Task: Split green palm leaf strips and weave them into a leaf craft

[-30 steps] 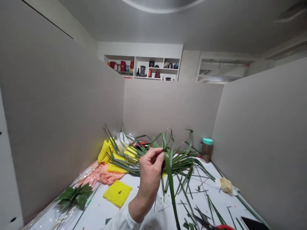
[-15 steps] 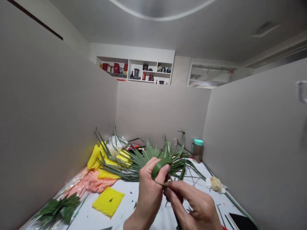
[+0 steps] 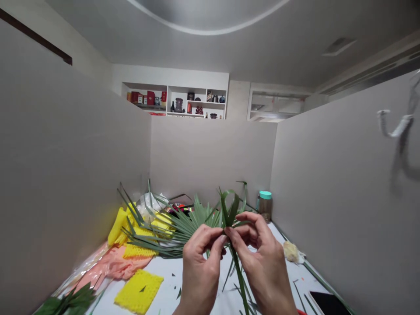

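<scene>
Both of my hands meet over the middle of the table, pinching a green palm leaf strip (image 3: 232, 209). The strip bends into an upright loop above my fingertips, and a long part of it hangs down between my hands. My left hand (image 3: 204, 258) is closed, its thumb and forefinger pressed together at the base of the loop. Right beside it, my right hand (image 3: 260, 253) grips the strip with thumb and fingers. Directly behind them spreads a large fan palm leaf (image 3: 183, 229), partly hidden by my hands.
Yellow netting (image 3: 139, 291), a pink cloth or glove (image 3: 111, 264) and dark green leaves (image 3: 67, 302) lie at left. A bottle with a teal lid (image 3: 265, 205) stands back right. A pale lump (image 3: 292, 252) and a dark flat device (image 3: 328, 302) lie at right. Grey partitions (image 3: 213, 157) enclose the table.
The leaf loop, earlier curled around my left thumb, now stands up above the fingertips. My right hand has moved up to meet the left. The view has turned slightly right.
</scene>
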Demonstrator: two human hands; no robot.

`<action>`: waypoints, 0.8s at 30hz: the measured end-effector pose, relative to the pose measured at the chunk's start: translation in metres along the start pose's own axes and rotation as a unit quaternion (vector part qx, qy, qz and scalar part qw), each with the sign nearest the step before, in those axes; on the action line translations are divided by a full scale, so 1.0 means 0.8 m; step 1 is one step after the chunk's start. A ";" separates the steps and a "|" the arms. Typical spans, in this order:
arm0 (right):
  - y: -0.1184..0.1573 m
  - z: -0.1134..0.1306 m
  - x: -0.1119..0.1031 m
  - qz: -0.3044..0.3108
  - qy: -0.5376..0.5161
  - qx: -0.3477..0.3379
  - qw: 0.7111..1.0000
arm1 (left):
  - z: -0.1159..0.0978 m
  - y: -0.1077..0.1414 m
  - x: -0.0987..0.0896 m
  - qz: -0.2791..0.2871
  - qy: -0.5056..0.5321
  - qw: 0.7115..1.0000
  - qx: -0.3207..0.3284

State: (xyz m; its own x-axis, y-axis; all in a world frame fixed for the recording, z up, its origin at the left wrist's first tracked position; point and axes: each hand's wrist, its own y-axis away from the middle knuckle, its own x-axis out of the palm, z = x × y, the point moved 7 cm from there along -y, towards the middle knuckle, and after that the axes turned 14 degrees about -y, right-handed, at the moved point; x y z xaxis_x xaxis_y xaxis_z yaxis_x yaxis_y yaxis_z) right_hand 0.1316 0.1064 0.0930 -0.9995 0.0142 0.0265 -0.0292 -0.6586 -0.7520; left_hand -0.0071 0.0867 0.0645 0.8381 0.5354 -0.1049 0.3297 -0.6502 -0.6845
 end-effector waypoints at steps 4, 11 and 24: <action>0.005 -0.023 0.003 0.008 -0.089 0.102 0.991 | -0.005 0.002 -0.001 -0.008 -0.020 0.999 0.040; 0.011 -0.029 0.009 -0.002 -0.145 0.164 0.976 | 0.000 0.000 0.001 -0.007 -0.021 1.000 0.022; 0.018 -0.045 0.018 -0.023 -0.275 0.228 0.934 | -0.003 0.003 0.002 -0.032 -0.027 0.998 0.048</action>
State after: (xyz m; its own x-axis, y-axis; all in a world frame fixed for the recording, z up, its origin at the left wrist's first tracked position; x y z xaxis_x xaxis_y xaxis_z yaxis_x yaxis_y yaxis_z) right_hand 0.1168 0.1244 0.0585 -0.8392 -0.2563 0.4797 0.0600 -0.9202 -0.3867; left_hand -0.0042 0.0846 0.0640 0.7907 0.6046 -0.0958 0.3363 -0.5597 -0.7574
